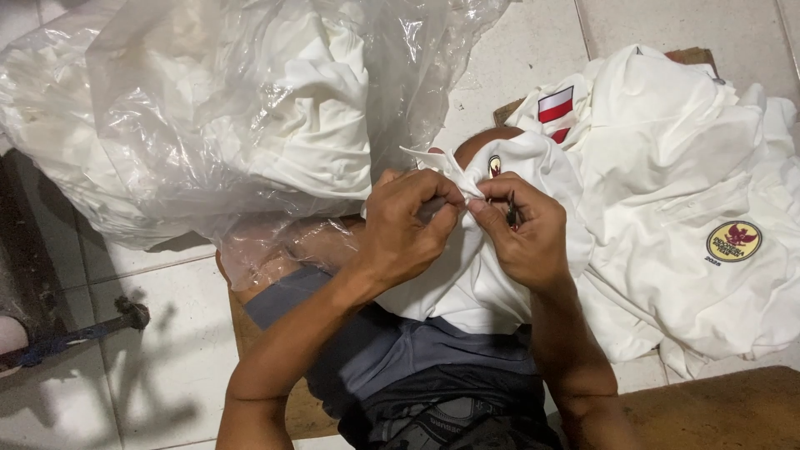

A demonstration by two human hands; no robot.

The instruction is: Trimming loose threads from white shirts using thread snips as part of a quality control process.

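White shirt (492,275) pinched by both hands over the lap.
Left hand (408,229) at 9 o'clock, right hand (521,229) at 3; fingertips meet on one fold.

Far left: a plastic bag (192,117) lies on the floor (167,367), with folded shirts (317,125) inside it.
Centre: a shirt (500,275) lies over the person's lap; the left hand (408,229) and the right hand (521,229) meet on its far edge, touching each other.
Right: a pile of shirts (692,208) lies just beside the lap, on a board (692,57).
Near right: a wooden surface (733,408) is before the pile.
Near left: a metal bar (79,333) lies on the floor.
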